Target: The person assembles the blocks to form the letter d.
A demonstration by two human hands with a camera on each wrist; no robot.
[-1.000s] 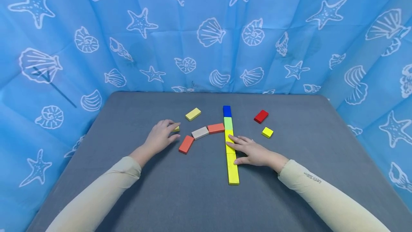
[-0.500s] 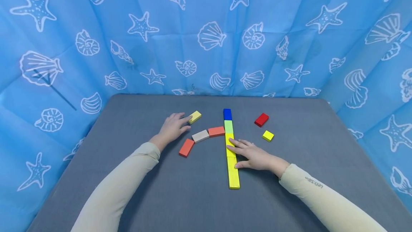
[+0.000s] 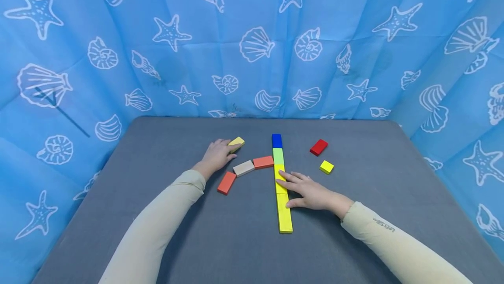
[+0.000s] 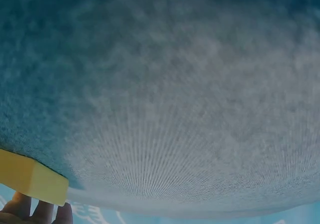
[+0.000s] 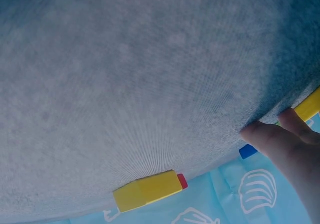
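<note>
Grey tabletop [image 3: 220,244], a bunch of flat coloured blocks on it, and a person's two hands among them. Left hand [image 3: 216,156] is up at the pale yellow block [image 3: 238,141], which lies at an angle towards the back, left of the middle. Its fingers reach out and touch the block, with the thumb apart from it, so it's contact rather than a grip (the left wrist view only catches three fingertips against it). Right hand [image 3: 313,193] is spread loosely, fingertips on the upper yellow block [image 3: 281,190] and thumb at the edge of the lower yellow block [image 3: 285,217], not wrapped round anything. Those two sit end to end in a straight row, then a light green block [image 3: 278,156] and a blue block [image 3: 277,141] at the far end. Off the row's left side there's a bent line: right orange block [image 3: 263,162] next to the row, beige block [image 3: 243,169], then left orange block [image 3: 226,183] slanting towards the person. Over on the right, a red block [image 3: 318,147] and a small yellow block [image 3: 326,166] lie near each other.
</note>
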